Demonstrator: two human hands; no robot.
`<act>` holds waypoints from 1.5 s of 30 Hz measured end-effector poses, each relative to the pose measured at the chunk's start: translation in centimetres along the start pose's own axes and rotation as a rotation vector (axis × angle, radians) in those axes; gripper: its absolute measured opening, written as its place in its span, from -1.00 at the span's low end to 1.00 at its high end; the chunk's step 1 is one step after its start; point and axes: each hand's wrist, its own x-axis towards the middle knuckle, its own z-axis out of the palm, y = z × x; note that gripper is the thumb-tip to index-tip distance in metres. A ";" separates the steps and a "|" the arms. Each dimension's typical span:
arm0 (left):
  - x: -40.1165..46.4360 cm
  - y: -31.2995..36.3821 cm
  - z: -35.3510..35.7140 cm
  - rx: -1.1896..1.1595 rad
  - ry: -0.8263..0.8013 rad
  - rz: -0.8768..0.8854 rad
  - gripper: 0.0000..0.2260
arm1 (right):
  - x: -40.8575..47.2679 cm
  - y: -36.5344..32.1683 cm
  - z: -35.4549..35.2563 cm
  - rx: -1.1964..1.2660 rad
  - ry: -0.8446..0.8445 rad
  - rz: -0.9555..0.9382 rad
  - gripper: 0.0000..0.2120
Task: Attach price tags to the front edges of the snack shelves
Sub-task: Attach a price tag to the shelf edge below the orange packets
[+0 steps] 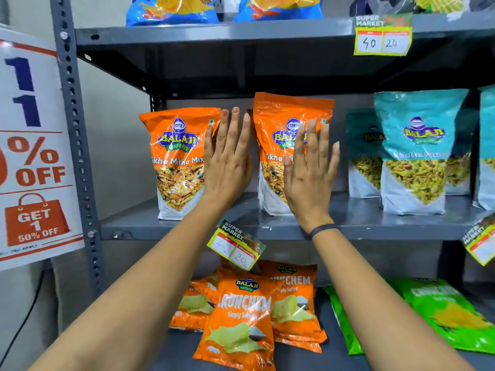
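Observation:
A yellow price tag (pixel 236 245) reading 40 and 20 hangs tilted from the front edge of the middle grey shelf (pixel 160 231). Another such tag (pixel 382 36) sits on the upper shelf's edge (pixel 241 33), and a third (pixel 480 243) hangs at the far right of the middle shelf. My left hand (pixel 227 162) is flat and empty, fingers up, between two orange Tikha Mitha Mix bags (pixel 179 162). My right hand (pixel 310 172) is flat and empty too, in front of the right orange bag (pixel 284 124).
Teal snack bags (pixel 413 153) stand to the right on the middle shelf. Orange Crunchem packs (pixel 241 319) and green packs (pixel 442 314) lie on the lower shelf. Blue chip bags (pixel 171 9) fill the top. A discount poster (pixel 34 145) hangs left of the perforated upright (pixel 73 124).

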 end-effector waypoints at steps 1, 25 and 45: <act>-0.1 -0.1 -0.3 0.009 -0.036 0.006 -0.44 | -0.2 -0.1 0.2 0.005 -0.011 0.020 -0.51; -9.7 -4.5 -1.6 -0.155 -0.710 0.032 -0.81 | -12.4 -4.6 0.6 0.733 -0.452 0.508 -0.78; -10.9 -4.2 -0.4 -0.254 -0.477 -0.225 -0.65 | -10.1 -4.2 1.2 0.493 -0.436 0.352 -0.85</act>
